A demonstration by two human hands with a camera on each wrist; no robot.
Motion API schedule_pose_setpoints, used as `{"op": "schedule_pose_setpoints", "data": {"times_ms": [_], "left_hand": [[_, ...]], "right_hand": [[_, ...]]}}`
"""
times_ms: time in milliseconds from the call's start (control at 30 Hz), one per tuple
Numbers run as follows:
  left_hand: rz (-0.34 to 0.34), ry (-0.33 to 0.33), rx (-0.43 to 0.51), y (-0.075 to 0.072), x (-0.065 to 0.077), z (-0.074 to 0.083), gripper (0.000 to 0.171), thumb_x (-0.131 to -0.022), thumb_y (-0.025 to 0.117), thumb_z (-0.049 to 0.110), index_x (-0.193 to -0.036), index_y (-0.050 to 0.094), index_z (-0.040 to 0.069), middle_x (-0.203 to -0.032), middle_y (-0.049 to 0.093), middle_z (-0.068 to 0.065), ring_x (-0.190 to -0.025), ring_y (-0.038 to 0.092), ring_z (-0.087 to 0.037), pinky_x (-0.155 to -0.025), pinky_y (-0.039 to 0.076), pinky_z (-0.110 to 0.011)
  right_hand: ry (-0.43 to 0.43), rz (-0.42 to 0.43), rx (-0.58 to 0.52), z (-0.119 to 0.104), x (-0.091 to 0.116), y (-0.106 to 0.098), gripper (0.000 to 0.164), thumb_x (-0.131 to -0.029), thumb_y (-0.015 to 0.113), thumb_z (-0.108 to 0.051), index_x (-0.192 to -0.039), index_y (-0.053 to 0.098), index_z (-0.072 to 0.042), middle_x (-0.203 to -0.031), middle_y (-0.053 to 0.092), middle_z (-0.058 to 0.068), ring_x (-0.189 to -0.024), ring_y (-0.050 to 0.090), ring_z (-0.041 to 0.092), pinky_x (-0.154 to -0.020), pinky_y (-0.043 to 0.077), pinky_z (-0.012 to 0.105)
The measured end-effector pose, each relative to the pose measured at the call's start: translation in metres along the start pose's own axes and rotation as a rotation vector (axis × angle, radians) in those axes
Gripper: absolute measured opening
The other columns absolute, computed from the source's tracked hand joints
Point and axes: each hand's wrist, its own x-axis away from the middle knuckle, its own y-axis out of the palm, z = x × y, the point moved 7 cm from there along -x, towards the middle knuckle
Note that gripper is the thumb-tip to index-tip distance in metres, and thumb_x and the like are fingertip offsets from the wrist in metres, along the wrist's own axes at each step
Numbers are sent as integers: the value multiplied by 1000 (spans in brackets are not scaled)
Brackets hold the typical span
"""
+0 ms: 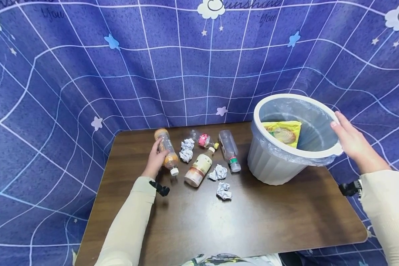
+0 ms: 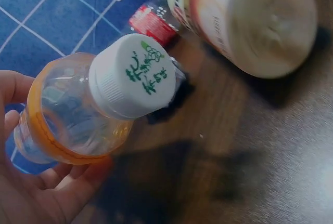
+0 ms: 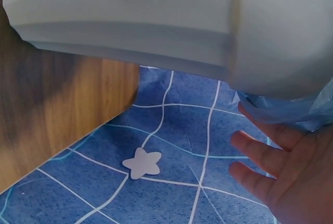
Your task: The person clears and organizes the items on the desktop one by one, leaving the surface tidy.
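My left hand (image 1: pixel 155 159) grips a clear bottle with orange bands (image 1: pixel 167 149) at the table's left. Its white cap (image 2: pixel 132 76) faces the left wrist camera, and the fingers wrap around its body. My right hand (image 1: pixel 350 142) rests at the right rim of a white trash bin (image 1: pixel 269 166) lined with a clear bag. In the right wrist view several fingers (image 3: pixel 255 180) are extended and spread below the rim, by the bag's edge (image 3: pixel 291 112). A yellow packet (image 1: pixel 284 133) is inside the bin.
Beside the held bottle lie a milky-brown drink bottle (image 1: pixel 199 168), a red-labelled bottle (image 1: pixel 204 140) and a clear green-labelled bottle (image 1: pixel 229 147). Crumpled paper balls (image 1: pixel 186 150) are scattered among them. A blue curtain (image 1: pixel 199 74) hangs behind the wooden table (image 1: pixel 269 221).
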Motion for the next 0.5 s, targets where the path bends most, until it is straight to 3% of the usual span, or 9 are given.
{"op": "schedule_pose_setpoints", "data": {"times_ms": [333,500], "left_hand": [[18,55,3,5,-2,30,68,-96,59,17,-156,36,38,-135,48,-29,-112,54,-35,-91,52,-46],[5,103,-1,13,-4,48,65,-96,58,19,-155,38,36,-139,49,-27,-115,54,-36,-94,50,-48]], "right_hand": [[-2,-7,12,-1,0,-1,63,-109,19,-43,-162,-3,-16,-164,0,26,-141,8,64,-113,9,73],[9,-9,10,-1,0,0,64,-109,19,-44,-162,-3,-17,-163,1,28,-141,8,64,-113,9,73]]}}
